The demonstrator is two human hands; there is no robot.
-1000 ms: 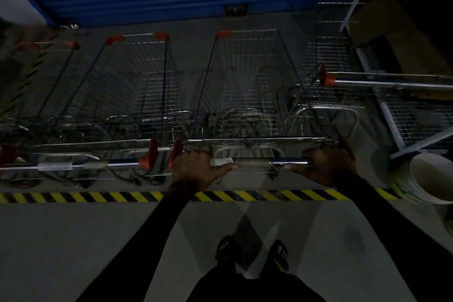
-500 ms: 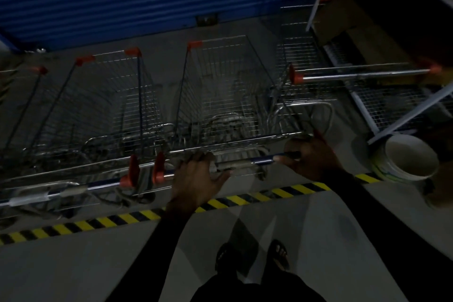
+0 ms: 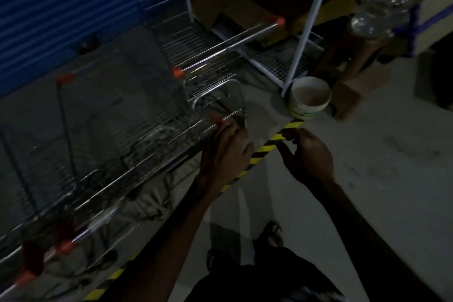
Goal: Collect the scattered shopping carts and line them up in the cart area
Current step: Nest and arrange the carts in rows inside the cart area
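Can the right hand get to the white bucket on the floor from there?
Probably yes. The right hand hangs free above the striped floor tape, holding nothing, and the white bucket sits just beyond it beside the rack leg. Only bare floor lies between them, though the person might have to bend down.

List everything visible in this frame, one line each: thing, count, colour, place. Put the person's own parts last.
shopping carts: at least three, silver wire with red-orange handle caps, side by side left of the striped line; exact count unclear in the blur
roller shutter: one, blue, behind the carts, upper left
striped floor tape: one line, yellow and black, running diagonally along the carts' handle side
bucket: one, white, on the floor at the rack's corner post
metal rack: one, white frame with mesh shelf, upper centre
clear plastic bottles: several, upper right
feet: two, in dark sandals, bottom centre
left hand: fingers loose, beside a cart's handle end
right hand: loosely curled, holding nothing, above the tape
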